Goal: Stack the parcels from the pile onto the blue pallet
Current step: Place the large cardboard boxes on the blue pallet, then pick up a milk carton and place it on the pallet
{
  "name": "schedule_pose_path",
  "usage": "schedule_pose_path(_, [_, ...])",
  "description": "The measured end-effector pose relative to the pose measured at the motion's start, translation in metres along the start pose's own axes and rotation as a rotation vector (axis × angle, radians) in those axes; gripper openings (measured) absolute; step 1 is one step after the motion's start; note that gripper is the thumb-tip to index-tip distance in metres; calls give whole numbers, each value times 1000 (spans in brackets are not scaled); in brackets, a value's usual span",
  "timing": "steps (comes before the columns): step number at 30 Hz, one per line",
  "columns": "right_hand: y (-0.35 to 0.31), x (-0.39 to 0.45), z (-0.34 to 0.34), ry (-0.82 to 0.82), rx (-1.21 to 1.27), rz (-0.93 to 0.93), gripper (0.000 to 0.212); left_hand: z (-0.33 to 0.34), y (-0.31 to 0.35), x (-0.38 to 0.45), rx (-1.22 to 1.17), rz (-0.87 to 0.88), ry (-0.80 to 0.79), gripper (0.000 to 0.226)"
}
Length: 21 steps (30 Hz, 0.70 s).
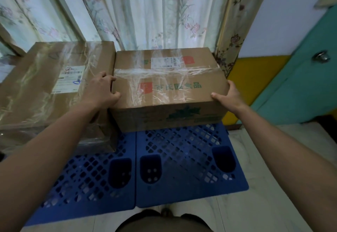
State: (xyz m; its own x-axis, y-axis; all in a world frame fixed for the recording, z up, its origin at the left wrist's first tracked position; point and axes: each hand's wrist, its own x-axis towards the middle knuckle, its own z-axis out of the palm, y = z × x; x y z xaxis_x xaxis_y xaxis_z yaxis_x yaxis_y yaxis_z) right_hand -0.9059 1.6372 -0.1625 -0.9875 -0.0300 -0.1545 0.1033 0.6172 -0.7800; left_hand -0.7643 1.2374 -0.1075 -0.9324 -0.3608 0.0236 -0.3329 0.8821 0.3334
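Floor: pale tiles. On it, a blue pallet (182, 159) made of 2 perforated plastic panels side by side, lattice openings, with 3 rounded recesses toward the near edge. Far side: floral curtain (164, 13) hanging to pallet level. Right: wall painted white above, with a yellow and teal band (291, 86) below it; a metal knob (321, 56) shows on the teal part.

2 cardboard parcels on the pallet's far half. Larger parcel (54, 86) at left: brown corrugated card, wrapped in wrinkled clear tape, white shipping label on top. Smaller parcel (167, 86) at right, just beside the larger one: brown card, clear tape across the top seam, white label and red squares, green printed characters on top, green graphic on the near face. Whether its base is fully down on the lattice cannot be told.

Both bare forearms extended forward. Left hand (102, 91) grips the smaller parcel's left end, fingers curled over the top edge in the gap between the 2 parcels. Right hand (228, 95) clasps the right end, thumb lying along the top near corner, fingers wrapped round the side.
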Motion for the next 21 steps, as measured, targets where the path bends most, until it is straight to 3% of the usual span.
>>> schedule_pose_path(5, [-1,-9,3,32,-23,6,89,-12,-7,-2,-83,70,-11,57])
schedule_pose_path(7, [-6,-14,8,86,-166,-17,85,-21,-13,-5,-136,64,16,53])
schedule_pose_path(11, [-43,-33,37,175,-479,-296,70,-38,-40,-14,-157,57,90,49])
schedule_pose_path(18, [-145,-82,138,-114,-371,-613,60,-72,-117,-64,-114,-67,149,50])
schedule_pose_path(21, [-185,-102,182,-152,-374,-710,56,-92,-170,-86,-77,-112,195,55])
